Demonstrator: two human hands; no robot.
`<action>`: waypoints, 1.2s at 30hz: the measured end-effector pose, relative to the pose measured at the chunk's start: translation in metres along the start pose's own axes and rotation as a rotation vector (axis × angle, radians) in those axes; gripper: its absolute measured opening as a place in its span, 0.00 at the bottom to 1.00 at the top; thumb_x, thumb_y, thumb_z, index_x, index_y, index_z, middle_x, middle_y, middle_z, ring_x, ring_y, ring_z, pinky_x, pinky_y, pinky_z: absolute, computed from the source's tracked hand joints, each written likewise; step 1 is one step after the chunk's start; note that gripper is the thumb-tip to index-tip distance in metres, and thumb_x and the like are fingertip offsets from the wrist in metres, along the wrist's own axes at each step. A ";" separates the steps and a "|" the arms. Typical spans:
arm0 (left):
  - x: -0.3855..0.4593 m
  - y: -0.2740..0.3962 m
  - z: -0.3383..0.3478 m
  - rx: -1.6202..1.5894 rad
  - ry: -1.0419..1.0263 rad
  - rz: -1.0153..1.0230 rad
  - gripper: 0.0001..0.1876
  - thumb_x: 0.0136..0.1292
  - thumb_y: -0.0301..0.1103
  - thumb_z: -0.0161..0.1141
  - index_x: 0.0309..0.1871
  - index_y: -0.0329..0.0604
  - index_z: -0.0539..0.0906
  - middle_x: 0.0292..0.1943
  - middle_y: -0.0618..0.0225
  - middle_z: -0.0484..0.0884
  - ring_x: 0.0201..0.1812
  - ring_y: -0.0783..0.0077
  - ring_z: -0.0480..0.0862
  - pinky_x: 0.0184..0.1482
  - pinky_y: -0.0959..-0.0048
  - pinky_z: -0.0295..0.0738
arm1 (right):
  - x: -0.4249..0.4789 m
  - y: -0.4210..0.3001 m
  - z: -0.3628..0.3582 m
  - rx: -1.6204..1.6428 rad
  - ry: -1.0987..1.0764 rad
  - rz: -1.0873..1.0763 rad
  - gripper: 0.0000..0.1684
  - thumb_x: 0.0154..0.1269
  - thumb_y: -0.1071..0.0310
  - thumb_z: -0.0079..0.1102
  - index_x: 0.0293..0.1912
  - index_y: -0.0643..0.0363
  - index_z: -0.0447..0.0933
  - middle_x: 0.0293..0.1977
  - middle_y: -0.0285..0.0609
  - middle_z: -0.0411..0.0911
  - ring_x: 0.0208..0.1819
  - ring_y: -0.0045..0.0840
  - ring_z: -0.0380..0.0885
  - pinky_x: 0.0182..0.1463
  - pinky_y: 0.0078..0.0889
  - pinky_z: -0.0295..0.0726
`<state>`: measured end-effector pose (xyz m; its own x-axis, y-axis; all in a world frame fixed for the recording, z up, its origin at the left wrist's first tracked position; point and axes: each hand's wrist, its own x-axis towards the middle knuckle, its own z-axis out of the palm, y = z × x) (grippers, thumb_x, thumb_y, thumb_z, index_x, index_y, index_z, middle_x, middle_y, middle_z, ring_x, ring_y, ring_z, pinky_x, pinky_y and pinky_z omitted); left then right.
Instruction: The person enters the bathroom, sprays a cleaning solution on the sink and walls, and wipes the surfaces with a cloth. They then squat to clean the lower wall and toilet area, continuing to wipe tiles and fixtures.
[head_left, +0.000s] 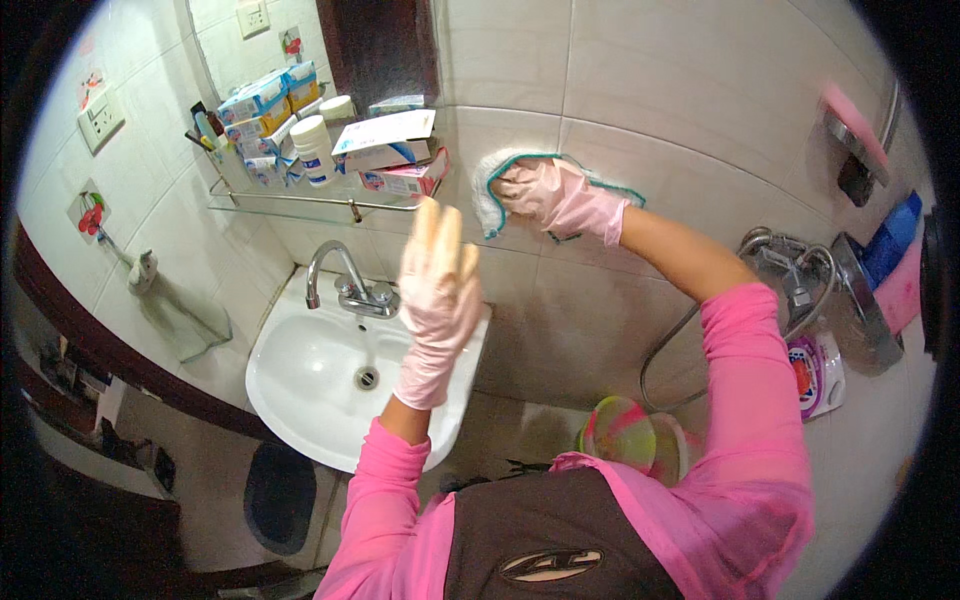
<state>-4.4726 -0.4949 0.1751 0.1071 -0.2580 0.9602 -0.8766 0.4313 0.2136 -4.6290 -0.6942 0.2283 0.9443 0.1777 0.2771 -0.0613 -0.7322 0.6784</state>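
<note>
Both my hands wear thin, pale pink gloves. My right hand (551, 196) presses a white cloth with a green edge (491, 176) against the tiled wall (637, 105), to the right of the glass shelf. My left hand (439, 300) is raised over the right side of the white washbasin (300, 375), fingers extended and holding nothing; it is slightly blurred. Left of it stands the chrome faucet (367, 296). The fingertips of my left hand come near the right end of the shelf rail (300, 199) in this view.
The shelf holds stacked boxes (259, 101), a white bottle (313, 150) and other boxes (386, 142) below a mirror (217, 37). A shower hose (652, 360), a corner rack (866, 307) and a detergent bottle (821, 375) are at the right. Basins (622, 431) sit low behind my right arm.
</note>
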 end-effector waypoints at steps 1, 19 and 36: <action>0.014 -0.006 -0.005 0.054 0.054 0.072 0.30 0.60 0.21 0.65 0.68 0.40 0.72 0.68 0.46 0.69 0.68 0.47 0.71 0.68 0.57 0.66 | 0.000 0.007 -0.007 0.038 0.032 -0.038 0.23 0.60 0.65 0.54 0.56 0.57 0.74 0.56 0.36 0.74 0.59 0.29 0.75 0.60 0.32 0.77; 0.107 -0.058 -0.005 0.621 -0.194 -0.174 0.42 0.56 0.59 0.67 0.65 0.33 0.72 0.68 0.39 0.66 0.64 0.40 0.71 0.64 0.57 0.69 | 0.052 0.086 -0.098 -0.213 0.158 0.134 0.13 0.57 0.57 0.62 0.42 0.49 0.83 0.52 0.34 0.77 0.60 0.30 0.74 0.61 0.37 0.78; 0.124 0.010 0.007 0.212 0.098 0.187 0.32 0.60 0.29 0.67 0.69 0.38 0.70 0.69 0.40 0.67 0.68 0.42 0.69 0.69 0.53 0.62 | -0.009 0.104 -0.143 -0.311 0.571 0.592 0.25 0.59 0.49 0.63 0.51 0.54 0.80 0.53 0.40 0.80 0.59 0.33 0.76 0.64 0.42 0.73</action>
<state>-4.4714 -0.5284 0.2951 -0.0295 -0.1022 0.9943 -0.9626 0.2708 -0.0007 -4.6902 -0.6777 0.3931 0.4284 0.1884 0.8837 -0.6538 -0.6104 0.4471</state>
